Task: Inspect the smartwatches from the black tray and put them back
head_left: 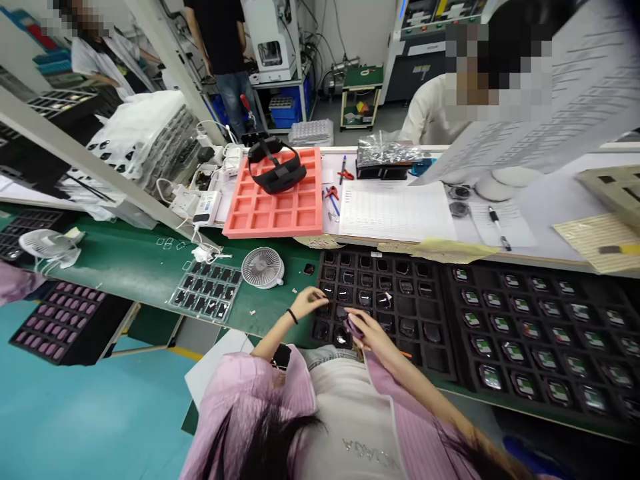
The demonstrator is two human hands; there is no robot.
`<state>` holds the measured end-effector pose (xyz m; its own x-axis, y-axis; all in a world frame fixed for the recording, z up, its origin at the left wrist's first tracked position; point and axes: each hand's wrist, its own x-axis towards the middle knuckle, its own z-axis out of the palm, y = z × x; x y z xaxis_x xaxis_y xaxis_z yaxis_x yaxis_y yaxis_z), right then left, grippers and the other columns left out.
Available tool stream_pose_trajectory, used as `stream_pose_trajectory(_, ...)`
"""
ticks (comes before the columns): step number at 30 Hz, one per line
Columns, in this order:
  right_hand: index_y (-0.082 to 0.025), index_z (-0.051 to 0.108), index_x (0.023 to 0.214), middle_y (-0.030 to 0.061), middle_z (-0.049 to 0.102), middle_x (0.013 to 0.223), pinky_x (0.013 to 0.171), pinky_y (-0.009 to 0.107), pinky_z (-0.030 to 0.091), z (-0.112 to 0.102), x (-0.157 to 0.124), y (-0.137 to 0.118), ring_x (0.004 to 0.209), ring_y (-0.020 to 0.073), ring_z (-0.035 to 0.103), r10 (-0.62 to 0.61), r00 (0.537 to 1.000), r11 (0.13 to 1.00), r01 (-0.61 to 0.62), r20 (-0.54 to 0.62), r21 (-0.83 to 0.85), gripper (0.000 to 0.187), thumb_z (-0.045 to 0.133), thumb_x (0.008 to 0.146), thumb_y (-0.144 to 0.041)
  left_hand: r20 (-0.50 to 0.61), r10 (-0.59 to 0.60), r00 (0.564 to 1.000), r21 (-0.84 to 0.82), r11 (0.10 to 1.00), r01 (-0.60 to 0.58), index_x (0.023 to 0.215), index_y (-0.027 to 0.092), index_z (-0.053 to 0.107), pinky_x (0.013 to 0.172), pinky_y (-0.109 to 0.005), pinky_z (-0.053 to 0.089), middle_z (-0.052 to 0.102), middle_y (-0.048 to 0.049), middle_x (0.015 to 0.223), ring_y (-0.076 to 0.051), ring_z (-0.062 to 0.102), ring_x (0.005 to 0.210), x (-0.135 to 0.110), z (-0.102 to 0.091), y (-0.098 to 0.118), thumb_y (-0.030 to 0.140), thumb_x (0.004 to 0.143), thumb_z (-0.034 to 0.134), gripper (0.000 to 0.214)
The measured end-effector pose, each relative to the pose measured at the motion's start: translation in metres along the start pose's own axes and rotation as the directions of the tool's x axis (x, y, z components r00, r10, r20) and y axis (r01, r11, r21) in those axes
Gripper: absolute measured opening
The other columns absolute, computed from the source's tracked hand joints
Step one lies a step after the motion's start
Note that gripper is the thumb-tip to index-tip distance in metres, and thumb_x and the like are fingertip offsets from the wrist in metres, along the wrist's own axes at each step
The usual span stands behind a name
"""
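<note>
Above a black gridded tray [431,337], right hand [369,331] pinches a glossy square part [352,325] — left hand [309,302] fingers unclear.

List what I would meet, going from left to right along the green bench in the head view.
Small white fan, clear tray of dark parts, round white fan, left hand, right hand, black tray of green-labelled parts.

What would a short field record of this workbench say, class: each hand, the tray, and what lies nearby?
left hand: fingertips on a cell of the black tray; dark band on wrist
right hand: pinches a small purplish part over the tray
tray: small parts in many cells, some cells bare
nearby: white fan on green mat; pink tray bearing a black headset
</note>
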<state>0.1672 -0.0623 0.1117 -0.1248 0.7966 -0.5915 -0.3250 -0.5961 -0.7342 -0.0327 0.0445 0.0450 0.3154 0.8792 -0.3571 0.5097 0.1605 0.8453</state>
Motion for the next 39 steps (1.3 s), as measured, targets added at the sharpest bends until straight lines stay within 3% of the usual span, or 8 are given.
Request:
stream_pose_trajectory(3,-0.022,0.061,0.109,-0.006,0.052,0.057,0.035,0.018,0.015,-0.006,0.004,-0.012,0.035,0.0049,0.037,-0.045,0.998,0.999,0.045,-0.037,0.013,0.057,0.073,0.065,-0.058,-0.255,-0.115,0.96,0.058,0.989,0.134,0.11,0.015,0.06,0.082,-0.036,0.054,0.061,-0.0093,0.111,-0.018,0.062,0.094,0.018,-0.018,-0.034,0.034,0.088,0.061,0.029)
stream_pose_trajectory(8,-0.022,0.061,0.11,-0.0048,0.052,0.061,0.034,0.019,0.019,-0.016,0.005,-0.019,0.037,0.0062,0.038,-0.075,0.995,0.995,0.079,-0.072,0.055,0.056,0.073,0.067,-0.057,-0.421,-0.194,0.886,0.074,0.966,0.247,0.119,0.016,0.056,0.085,-0.041,0.053,0.059,-0.0093,0.119,-0.02,0.06,0.101,0.032,-0.018,-0.07,0.033,0.092,0.055,0.032)
stream_pose_trajectory(13,-0.023,0.061,0.112,-0.0034,0.054,0.066,0.036,0.02,0.022,-0.015,0.006,-0.02,0.039,0.0067,0.041,-0.126,0.987,0.985,0.137,-0.101,0.106,0.052,0.072,0.071,-0.054,-0.487,-0.226,0.844,0.081,0.95,0.302,0.087,0.014,0.065,0.081,-0.03,0.053,0.062,-0.0067,0.1,-0.013,0.062,0.08,0.036,-0.011,-0.088,0.015,0.084,0.061,0.006)
stream_pose_trajectory(21,-0.025,0.062,0.111,-0.0041,0.052,0.064,0.038,0.022,0.023,-0.01,0.013,-0.039,0.041,0.0082,0.043,-0.234,0.961,0.95,0.259,-0.148,0.174,0.049,0.072,0.071,-0.052,-0.521,-0.24,0.819,0.059,0.947,0.315,0.064,0.014,0.06,0.083,-0.033,0.051,0.062,-0.007,0.088,-0.015,0.062,0.075,0.026,-0.02,-0.085,0.006,0.075,0.061,0.014)
stream_pose_trajectory(25,-0.026,0.061,0.112,-0.0035,0.054,0.069,0.041,0.022,0.027,-0.005,0.013,-0.047,0.046,0.009,0.046,-0.29,0.938,0.921,0.327,-0.188,0.211,0.049,0.072,0.072,-0.051,-0.469,-0.192,0.862,0.029,0.972,0.232,0.066,0.015,0.06,0.078,-0.032,0.052,0.063,-0.0042,0.071,-0.018,0.065,0.073,0.024,-0.015,-0.05,0.007,0.077,0.059,0.013)
stream_pose_trajectory(30,-0.027,0.06,0.111,-0.0022,0.056,0.077,0.045,0.023,0.032,0.007,0.013,-0.06,0.053,0.0095,0.049,-0.371,0.903,0.876,0.418,-0.219,0.241,0.046,0.072,0.072,-0.048,-0.383,0.064,0.922,-0.033,0.996,-0.083,0.103,0.018,0.065,0.08,-0.025,0.052,0.069,-0.0046,0.091,-0.014,0.066,0.085,0.012,0.021,0.048,0.027,0.087,0.057,0.019)
stream_pose_trajectory(33,-0.028,0.059,0.113,-0.0034,0.054,0.074,0.045,0.023,0.032,0.013,0.011,-0.068,0.052,0.0092,0.047,-0.416,0.878,0.855,0.466,-0.237,0.227,0.046,0.071,0.074,-0.048,-0.373,0.373,0.85,-0.171,0.872,-0.458,0.101,0.018,0.067,0.078,-0.028,0.053,0.068,-0.0077,0.095,-0.016,0.065,0.086,-0.008,0.042,0.108,0.033,0.088,0.058,0.022)
stream_pose_trajectory(39,-0.028,0.058,0.113,-0.0043,0.055,0.072,0.047,0.023,0.036,0.016,0.006,-0.077,0.053,0.0098,0.045,-0.452,0.842,0.83,0.518,-0.296,0.206,0.047,0.071,0.073,-0.049,-0.39,0.419,0.82,-0.296,0.786,-0.543,0.092,0.015,0.07,0.066,-0.026,0.053,0.066,-0.0071,0.084,-0.014,0.063,0.072,-0.029,0.057,0.149,0.035,0.085,0.062,0.023)
